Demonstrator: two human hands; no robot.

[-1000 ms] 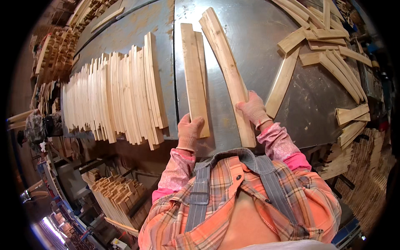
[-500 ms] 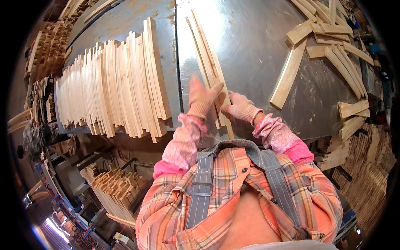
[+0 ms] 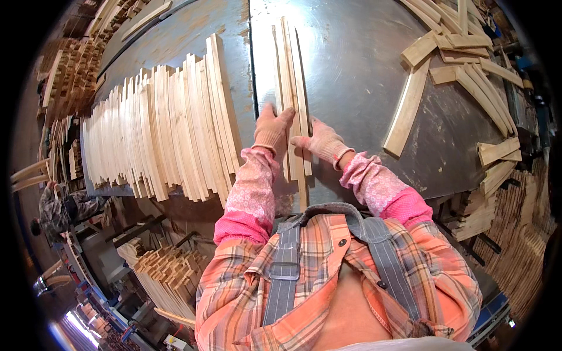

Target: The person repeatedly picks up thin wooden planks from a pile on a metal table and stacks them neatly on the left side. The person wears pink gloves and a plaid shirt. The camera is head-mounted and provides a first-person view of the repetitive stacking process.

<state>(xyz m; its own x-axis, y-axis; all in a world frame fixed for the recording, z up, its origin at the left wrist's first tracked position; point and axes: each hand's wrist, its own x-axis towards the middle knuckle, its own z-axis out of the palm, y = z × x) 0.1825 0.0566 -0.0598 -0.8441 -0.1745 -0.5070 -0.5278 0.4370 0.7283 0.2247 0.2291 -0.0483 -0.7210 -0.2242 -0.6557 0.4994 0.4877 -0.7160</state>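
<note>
Three or so long pale wooden strips (image 3: 285,70) lie together on the metal tabletop, nearly straight up and down in the view. Both my hands wear knitted gloves that leave the fingertips bare. My left hand (image 3: 273,130) is at the left side of the strips, fingers apart, its thumb reaching to the wood. On the other side my right hand (image 3: 325,141) rests with its thumb across the strips and its fingers spread out to the right. Left of my hands stands a wide row of wooden strips (image 3: 170,128), laid side by side with uneven ends.
A single board (image 3: 407,108) lies on the metal tabletop (image 3: 357,76) to the right, by a loose heap of boards (image 3: 468,52). More stacked wood (image 3: 167,269) stands below the table edge. Another person (image 3: 58,205) is at the far left.
The strips between my hands have turned upright, their lower ends swinging left. Both hands have shifted left with them, and the right thumb now lies across the wood.
</note>
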